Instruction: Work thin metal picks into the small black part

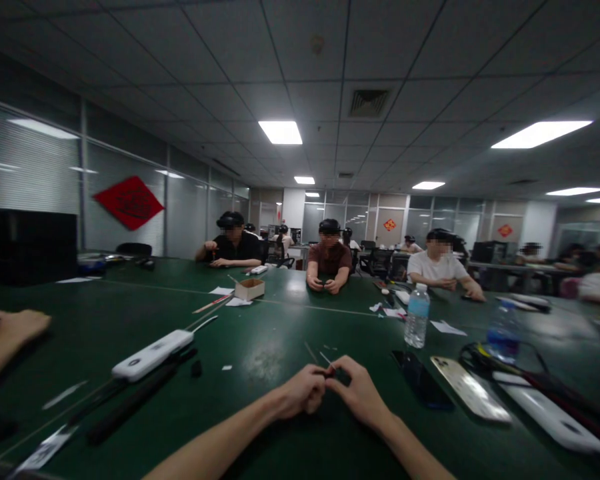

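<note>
My left hand is curled just above the green table, thumb and forefinger pinched at a small reddish-brown piece too blurred to name. Close against it, my right hand brings its thumb and forefinger to the same piece. A thin pale stick juts from between the fingertips toward the far side; which hand grips it I cannot tell. Just beyond the hands, a few thin slivers lie on the tabletop.
Right of my hands are a dark phone, a gold phone, a water bottle and a white power bank-like bar with cables. Leftward lie a white device and an open box. Several people sit around; another person's hand shows left.
</note>
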A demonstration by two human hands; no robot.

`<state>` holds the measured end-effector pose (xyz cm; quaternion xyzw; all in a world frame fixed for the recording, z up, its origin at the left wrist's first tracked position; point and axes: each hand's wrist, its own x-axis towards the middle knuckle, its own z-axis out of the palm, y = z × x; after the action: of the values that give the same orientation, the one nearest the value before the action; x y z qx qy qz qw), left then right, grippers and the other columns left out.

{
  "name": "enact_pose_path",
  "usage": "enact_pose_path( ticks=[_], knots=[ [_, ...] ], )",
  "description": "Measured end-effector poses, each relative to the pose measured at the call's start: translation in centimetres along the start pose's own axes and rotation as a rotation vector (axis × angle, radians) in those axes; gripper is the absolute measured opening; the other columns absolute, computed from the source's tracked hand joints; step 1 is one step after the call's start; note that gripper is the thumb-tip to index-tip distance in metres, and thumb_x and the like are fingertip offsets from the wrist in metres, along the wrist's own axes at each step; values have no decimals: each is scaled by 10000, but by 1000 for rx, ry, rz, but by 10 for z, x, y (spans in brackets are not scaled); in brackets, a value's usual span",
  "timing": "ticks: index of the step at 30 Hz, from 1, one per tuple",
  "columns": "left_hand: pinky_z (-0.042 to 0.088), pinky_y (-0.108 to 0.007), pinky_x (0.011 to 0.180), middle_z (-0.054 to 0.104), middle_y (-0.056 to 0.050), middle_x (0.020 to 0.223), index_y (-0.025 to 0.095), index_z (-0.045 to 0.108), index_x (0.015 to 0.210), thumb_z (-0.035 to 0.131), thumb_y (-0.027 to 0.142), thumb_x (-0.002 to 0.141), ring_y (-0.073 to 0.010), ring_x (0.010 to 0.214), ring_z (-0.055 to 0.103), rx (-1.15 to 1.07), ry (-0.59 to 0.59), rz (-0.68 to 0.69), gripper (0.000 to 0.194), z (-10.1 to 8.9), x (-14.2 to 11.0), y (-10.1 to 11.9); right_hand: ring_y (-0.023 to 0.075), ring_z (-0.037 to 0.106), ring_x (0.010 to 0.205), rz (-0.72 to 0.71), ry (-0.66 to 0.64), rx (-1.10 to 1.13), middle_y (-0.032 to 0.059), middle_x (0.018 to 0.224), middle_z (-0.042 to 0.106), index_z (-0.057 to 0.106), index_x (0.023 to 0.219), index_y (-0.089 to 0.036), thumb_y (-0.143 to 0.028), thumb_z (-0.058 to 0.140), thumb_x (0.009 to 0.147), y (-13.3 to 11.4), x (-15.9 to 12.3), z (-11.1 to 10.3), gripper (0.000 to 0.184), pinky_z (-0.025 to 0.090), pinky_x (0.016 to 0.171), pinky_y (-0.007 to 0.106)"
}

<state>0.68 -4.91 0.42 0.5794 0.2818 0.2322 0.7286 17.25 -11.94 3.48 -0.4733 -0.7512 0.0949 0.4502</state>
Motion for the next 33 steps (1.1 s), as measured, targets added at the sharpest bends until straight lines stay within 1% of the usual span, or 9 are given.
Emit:
enact_pose_path(
  ticks=[3, 6, 10, 14, 22, 27, 33],
  knots=[
    [190, -180, 403, 332, 101, 513, 176, 413, 1035, 471, 164, 592, -50, 377, 273, 4, -24, 8, 446, 2, -2, 3, 158, 560, 838, 3, -8, 14, 1, 875, 612, 613, 861, -206, -279, 615, 766, 2, 0, 0, 119, 408, 749, 251],
    [176, -183, 396, 317, 101, 500, 175, 424, 997, 458, 161, 585, -52, 373, 263, -5, -24, 7, 414, 3, -3, 4, 162, 564, 840, -2, -20, 27, 0, 875, 616, 620, 863, -212, -265, 615, 763, 3, 0, -2, 113, 409, 757, 259],
    [176, -183, 394, 300, 105, 490, 181, 410, 1029, 445, 160, 577, -57, 374, 261, -16, -13, -5, 454, 2, 0, 1, 170, 568, 844, -16, -21, 35, 5, 877, 622, 628, 864, -217, -257, 611, 765, 3, -1, -3, 109, 414, 758, 270],
    [191, -177, 399, 295, 112, 495, 182, 393, 1075, 458, 170, 582, -54, 379, 262, -9, 9, -1, 498, -1, 4, -3, 171, 570, 835, -21, 6, 31, 8, 865, 623, 631, 862, -212, -255, 620, 757, 3, -1, -2, 113, 418, 752, 275],
    [189, -180, 393, 291, 120, 489, 179, 394, 1068, 480, 201, 607, -47, 363, 236, -3, 5, 16, 469, -3, 10, -9, 167, 569, 832, -26, 11, 8, 9, 854, 624, 631, 847, -200, -241, 634, 748, 4, 0, 0, 107, 417, 758, 277],
    [171, -187, 381, 292, 114, 477, 186, 409, 1017, 458, 188, 601, -54, 357, 236, 8, -12, 39, 419, -4, 11, -10, 170, 570, 828, -23, 15, 4, 15, 858, 625, 629, 847, -196, -238, 634, 747, 4, 0, 0, 108, 421, 754, 279],
    [184, -180, 391, 299, 111, 494, 180, 403, 1059, 472, 204, 610, -48, 364, 245, 23, 14, 37, 455, -5, 11, -12, 167, 567, 818, -27, 14, -9, 10, 848, 617, 621, 851, -202, -236, 623, 757, 2, -1, 0, 100, 423, 749, 277]
  ],
)
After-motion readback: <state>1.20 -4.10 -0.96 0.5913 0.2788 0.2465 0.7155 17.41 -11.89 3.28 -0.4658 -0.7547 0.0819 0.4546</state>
